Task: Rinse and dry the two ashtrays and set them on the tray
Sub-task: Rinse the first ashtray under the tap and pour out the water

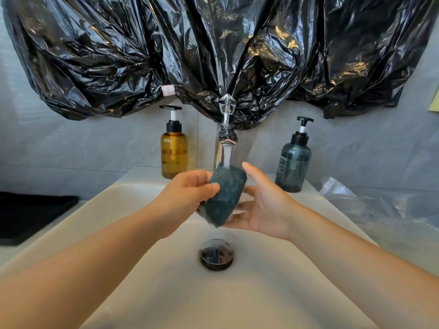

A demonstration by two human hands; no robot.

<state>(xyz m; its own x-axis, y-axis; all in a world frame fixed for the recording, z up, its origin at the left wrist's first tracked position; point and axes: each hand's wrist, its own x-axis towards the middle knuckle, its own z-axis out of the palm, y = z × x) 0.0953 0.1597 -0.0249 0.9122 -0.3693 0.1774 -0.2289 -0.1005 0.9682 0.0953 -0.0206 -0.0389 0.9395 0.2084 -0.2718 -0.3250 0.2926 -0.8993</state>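
While water from the tap runs onto its upper edge, I hold the dark teal ashtray tilted above the white sink. The fingers of my left hand pinch it, thumb in front. My right hand lies flat and relaxed just beside its lower edge, fingers straight. The black tray sits well off to my left.

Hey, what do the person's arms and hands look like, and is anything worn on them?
The left forearm and right forearm are bare, with no sleeves in view. The left hand and right hand wear no gloves, rings, watch or bracelet. The fingernails look short and unpainted.
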